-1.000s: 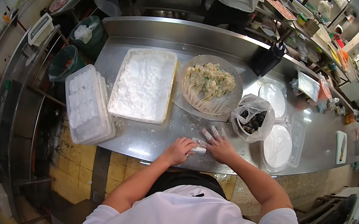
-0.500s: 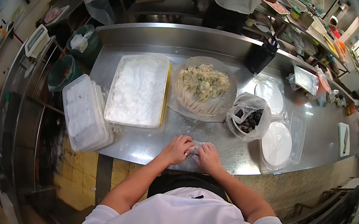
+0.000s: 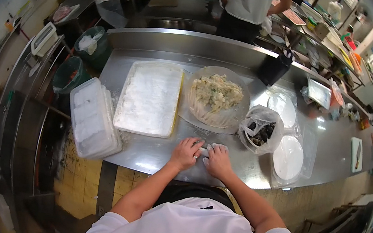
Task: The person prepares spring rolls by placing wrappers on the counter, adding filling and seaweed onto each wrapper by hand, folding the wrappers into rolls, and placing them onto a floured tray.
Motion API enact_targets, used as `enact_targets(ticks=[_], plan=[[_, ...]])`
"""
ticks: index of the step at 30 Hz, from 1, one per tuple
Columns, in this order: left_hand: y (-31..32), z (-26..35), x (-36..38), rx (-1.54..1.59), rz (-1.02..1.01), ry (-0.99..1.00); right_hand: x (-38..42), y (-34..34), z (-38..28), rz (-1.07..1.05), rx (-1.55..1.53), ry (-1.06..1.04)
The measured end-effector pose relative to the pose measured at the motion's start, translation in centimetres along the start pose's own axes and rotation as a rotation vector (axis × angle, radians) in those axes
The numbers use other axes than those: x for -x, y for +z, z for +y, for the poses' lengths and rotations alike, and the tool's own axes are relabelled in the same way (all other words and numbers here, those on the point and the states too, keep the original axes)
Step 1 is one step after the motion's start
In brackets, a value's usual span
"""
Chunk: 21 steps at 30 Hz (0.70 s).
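Observation:
My left hand and my right hand are close together over the front edge of the steel table. Between them is a small whitish piece, held by the fingers of both; its shape is mostly hidden. Beyond my hands, a round tray bears a pale chopped mixture with green bits. To its left lies a rectangular tray covered in white powder. A clear plastic bag with dark pieces inside stands to the right of the round tray.
Stacked white containers stand at the left edge. On the right are wrapped white discs, a black container and a knife on a white board. Green bins stand beyond the left side. Two people work behind the table.
The view has shifted slightly, so the table's contents appear a little lower and further right. My fingers have moved a little around the small whitish piece.

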<state>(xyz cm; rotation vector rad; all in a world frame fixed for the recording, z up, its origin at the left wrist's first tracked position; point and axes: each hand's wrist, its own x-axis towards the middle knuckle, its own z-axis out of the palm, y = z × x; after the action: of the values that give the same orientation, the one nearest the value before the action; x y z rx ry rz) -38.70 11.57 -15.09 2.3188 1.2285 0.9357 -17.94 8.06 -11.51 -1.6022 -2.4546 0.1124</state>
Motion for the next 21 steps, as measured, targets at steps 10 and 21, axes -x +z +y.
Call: enact_targets(ticks=[10, 21], plan=[[-3.7, -1.6, 7.6, -0.031, 0.157, -0.208, -8.0, -2.6, -2.4, -0.011, -0.695, 0.220], [-2.8, -2.2, 8.1, -0.017, 0.220, -0.165, -25.1, -3.0, -18.5, -0.126, -0.686, -0.167]])
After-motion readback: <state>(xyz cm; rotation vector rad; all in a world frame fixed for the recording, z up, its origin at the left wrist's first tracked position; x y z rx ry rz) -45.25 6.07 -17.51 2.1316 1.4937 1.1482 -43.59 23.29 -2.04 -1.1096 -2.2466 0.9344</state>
